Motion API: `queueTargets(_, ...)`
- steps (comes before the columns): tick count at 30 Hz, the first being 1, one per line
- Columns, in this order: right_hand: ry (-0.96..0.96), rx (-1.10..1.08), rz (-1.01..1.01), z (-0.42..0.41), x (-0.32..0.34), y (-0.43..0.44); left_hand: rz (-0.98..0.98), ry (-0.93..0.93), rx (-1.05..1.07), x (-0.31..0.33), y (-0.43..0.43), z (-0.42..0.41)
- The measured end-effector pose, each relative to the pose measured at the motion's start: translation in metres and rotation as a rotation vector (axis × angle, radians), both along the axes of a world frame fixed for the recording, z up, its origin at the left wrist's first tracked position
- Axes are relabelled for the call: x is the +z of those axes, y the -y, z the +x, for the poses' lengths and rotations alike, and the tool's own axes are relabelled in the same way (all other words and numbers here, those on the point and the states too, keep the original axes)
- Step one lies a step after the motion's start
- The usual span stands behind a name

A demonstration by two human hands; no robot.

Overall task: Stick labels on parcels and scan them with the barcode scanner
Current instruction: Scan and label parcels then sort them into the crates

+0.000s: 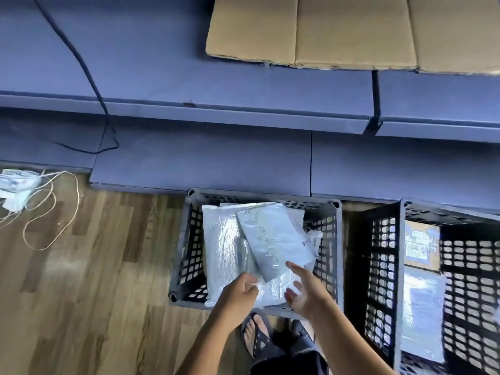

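Hands, left (239, 292) loosely curled, right (304, 292) spread empty, flank the near end of the top parcel (276, 243), its long axis pointing away.

Bare forearms, no sleeves in view, no rings or watch on left hand (238, 293) or right hand (308, 296). Dark strapped sandal (257, 338) on one bare foot. Dark trouser leg (292, 358) (frayed hem, possibly denim) beside it.

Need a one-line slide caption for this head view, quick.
Both hands, left hand and right hand, reach into a black crate of grey mailer parcels; a second crate stands alongside.
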State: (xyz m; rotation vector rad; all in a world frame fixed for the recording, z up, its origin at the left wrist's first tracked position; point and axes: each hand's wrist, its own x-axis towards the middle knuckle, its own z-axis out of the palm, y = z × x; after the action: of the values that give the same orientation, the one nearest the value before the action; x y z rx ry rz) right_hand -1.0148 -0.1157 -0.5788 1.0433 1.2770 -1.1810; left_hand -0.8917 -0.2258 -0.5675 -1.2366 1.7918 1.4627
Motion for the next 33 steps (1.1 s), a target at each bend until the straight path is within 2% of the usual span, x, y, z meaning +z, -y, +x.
queueTargets(4, 0.051, -0.107, 0.006, -0.003, -0.039, 0.019, -0.047, 0.013, 0.045, -0.033, 0.011, 0.014)
queueTargets(12, -0.035, -0.229, 0.096, -0.020, -0.074, 0.018, 0.002, 0.042, 0.064, -0.060, 0.007, 0.032)
queueTargets(17, -0.133, -0.049, 0.076, -0.014, -0.061, -0.005, 0.040, 0.049, 0.153, -0.042, -0.001, 0.034)
queueTargets(20, -0.055, 0.006, 0.067, -0.012, -0.020, -0.023, 0.036, 0.044, 0.201, -0.011, -0.003, 0.033)
queueTargets(22, -0.058, 0.067, 0.003, -0.010, 0.016, -0.036, 0.066, 0.021, 0.304, 0.021, -0.003, 0.025)
queueTargets(26, -0.165, 0.077, -0.259, -0.012, 0.105, -0.052, 0.327, -0.005, 0.745, 0.105, 0.017, 0.009)
queueTargets(28, -0.262, 0.100, -0.359, -0.019, 0.150, -0.048, 0.481, -0.090, 0.880, 0.151, 0.030, 0.006)
queueTargets(30, -0.374, 0.184, -0.453, -0.029, 0.195, -0.040, 0.613, -0.237, 0.893, 0.203, 0.044, -0.001)
queueTargets(31, -0.430, 0.247, -0.495, -0.034, 0.217, -0.035, 0.601, -0.296, 0.877, 0.233, 0.050, -0.005)
queueTargets(33, -0.559, 0.401, -0.537, -0.045, 0.259, -0.023, 0.455, -0.378, 0.836, 0.292, 0.060, -0.015)
